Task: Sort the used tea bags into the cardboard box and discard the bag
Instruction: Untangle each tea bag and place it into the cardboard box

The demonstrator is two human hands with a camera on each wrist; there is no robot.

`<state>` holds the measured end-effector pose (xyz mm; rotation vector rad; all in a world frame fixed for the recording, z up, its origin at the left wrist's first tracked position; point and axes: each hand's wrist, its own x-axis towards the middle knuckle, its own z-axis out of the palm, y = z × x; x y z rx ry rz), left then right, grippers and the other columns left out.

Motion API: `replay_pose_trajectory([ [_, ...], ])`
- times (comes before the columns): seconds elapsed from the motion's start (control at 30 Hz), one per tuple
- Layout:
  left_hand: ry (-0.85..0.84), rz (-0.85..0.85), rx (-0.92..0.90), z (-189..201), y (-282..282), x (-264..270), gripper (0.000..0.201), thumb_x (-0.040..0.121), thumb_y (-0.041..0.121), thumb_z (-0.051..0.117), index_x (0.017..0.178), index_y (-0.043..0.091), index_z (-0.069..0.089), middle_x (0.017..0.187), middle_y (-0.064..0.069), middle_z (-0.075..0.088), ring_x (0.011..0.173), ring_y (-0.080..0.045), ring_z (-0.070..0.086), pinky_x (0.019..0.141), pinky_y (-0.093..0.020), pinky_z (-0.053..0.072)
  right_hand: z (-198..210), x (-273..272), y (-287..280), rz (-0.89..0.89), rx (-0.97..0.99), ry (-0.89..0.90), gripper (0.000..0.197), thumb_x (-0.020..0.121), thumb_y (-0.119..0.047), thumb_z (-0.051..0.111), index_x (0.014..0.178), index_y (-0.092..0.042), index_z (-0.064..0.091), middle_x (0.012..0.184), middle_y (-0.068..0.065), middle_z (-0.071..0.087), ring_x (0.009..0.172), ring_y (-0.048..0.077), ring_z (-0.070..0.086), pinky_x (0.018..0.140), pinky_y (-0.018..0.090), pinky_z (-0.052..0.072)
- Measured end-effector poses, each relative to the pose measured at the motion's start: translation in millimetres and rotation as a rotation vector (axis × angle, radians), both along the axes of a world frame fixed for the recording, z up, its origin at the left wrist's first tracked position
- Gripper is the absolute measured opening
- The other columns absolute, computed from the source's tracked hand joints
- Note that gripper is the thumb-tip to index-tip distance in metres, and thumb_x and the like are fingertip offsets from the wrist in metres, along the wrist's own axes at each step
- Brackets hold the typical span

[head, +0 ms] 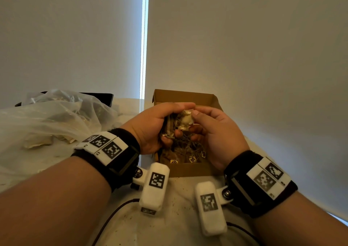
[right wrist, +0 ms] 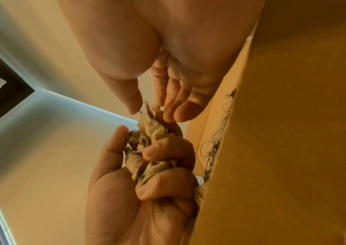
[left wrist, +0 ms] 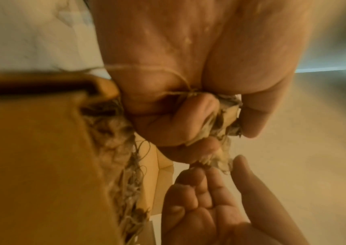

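A crumpled clump of used tea bags (head: 183, 122) is gripped in the curled fingers of the left hand (head: 150, 128), and its top edge is pinched between the thumb and fingertips of the right hand (head: 216, 132), both hands held together just above the open cardboard box (head: 188, 97). Directly beneath the hands, more tea bags with tangled strings and small paper tags (head: 192, 159) are piled inside the box. Out to the left of the hands, a crinkled clear plastic bag (head: 54, 114) is spread over the pale surface (head: 180, 198), tea bags visible through it.
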<state>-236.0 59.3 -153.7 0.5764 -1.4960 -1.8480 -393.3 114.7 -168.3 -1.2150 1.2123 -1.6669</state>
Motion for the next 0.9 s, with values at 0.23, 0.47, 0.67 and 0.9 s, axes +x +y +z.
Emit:
replay_pose_trajectory([
  [0.23,-0.048,0.017,-0.010,-0.6,-0.2,-1.6,0.047,0.095,0.043,0.054,0.133,0.017,0.061,0.090,-0.013,0.062,0.059,-0.010,0.052,0.039,-0.014,0.032,3.1,-2.7,7.4,-0.043,-0.109,0.223,0.020,0.083,-0.026,0.078,0.102,-0.026,0.071,0.091,-0.006,0.074,0.081,0.010,0.072,0.064,0.024,0.059],
  [0.47,-0.079,0.056,0.018,-0.1,1.3,-3.4,0.046,0.098,0.042,0.052,0.129,0.009,0.060,0.089,-0.012,0.063,0.060,-0.012,0.054,0.037,-0.013,0.036,0.1,-7.8,4.1,-0.136,-0.085,0.370,0.006,0.084,-0.025,0.077,0.087,-0.026,0.071,0.085,-0.006,0.074,0.079,0.011,0.071,0.069,0.029,0.059],
  [0.67,-0.095,0.126,0.055,0.9,2.5,-7.6,0.057,0.098,0.043,0.054,0.135,0.001,0.053,0.092,-0.013,0.064,0.059,-0.012,0.054,0.036,-0.014,0.036,1.5,-6.7,3.0,-0.165,-0.085,0.334,0.009,0.087,-0.025,0.073,0.078,-0.024,0.070,0.074,-0.008,0.067,0.074,0.011,0.064,0.067,0.030,0.052],
  [0.9,-0.111,0.114,0.040,2.2,3.0,-6.2,0.049,0.098,0.045,0.053,0.130,0.007,0.057,0.086,-0.010,0.065,0.061,-0.012,0.056,0.036,-0.014,0.038,2.1,-5.8,4.6,-0.127,-0.097,0.351,0.005,0.085,-0.029,0.077,0.089,-0.030,0.075,0.083,-0.013,0.074,0.079,0.004,0.070,0.071,0.026,0.057],
])
